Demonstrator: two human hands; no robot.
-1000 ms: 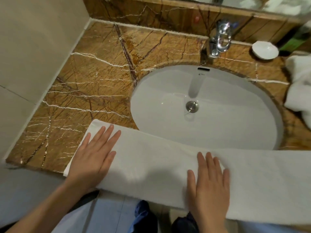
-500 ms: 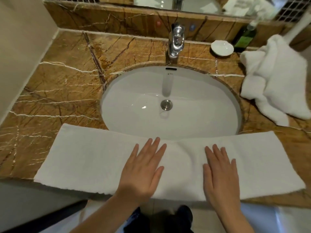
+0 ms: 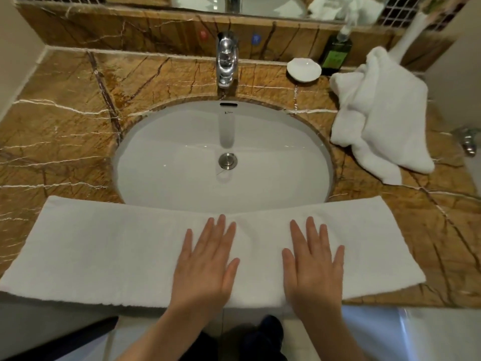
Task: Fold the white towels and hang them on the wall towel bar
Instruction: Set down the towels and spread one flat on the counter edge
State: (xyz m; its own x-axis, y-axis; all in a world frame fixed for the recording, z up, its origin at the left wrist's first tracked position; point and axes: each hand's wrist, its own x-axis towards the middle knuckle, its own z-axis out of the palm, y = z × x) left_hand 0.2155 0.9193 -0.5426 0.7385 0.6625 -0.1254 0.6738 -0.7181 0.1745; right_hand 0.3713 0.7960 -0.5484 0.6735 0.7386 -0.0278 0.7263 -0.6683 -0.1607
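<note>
- Left hand (image 3: 205,259): palm down on the long folded towel (image 3: 104,246), fingers straight and slightly spread, near the strip's middle.
- Right hand (image 3: 313,261): also flat on the cloth, fingers straight and fanned. It lies just right of the left hand, and the two do not touch. Neither hand curls round the towel.
- Folded towel: one long white strip along the front of the brown marble counter (image 3: 65,126). Its far edge overlaps the near rim of the sink (image 3: 182,142) (the near edge seems to hang a little past the counter front).
- Sink: white oval basin set below the counter, with a metal drain plug (image 3: 227,161) at its centre.
- Second white towel (image 3: 377,113): a crumpled heap on the counter right of the sink, well apart from the strip.
- Chrome faucet (image 3: 227,58): behind the basin, centred.
- Small white dish (image 3: 304,69): right of the faucet. A dark green bottle (image 3: 335,54) stands just behind it against the backsplash.
- Mirror (image 3: 260,3): only its lower edge shows, along the top.
</note>
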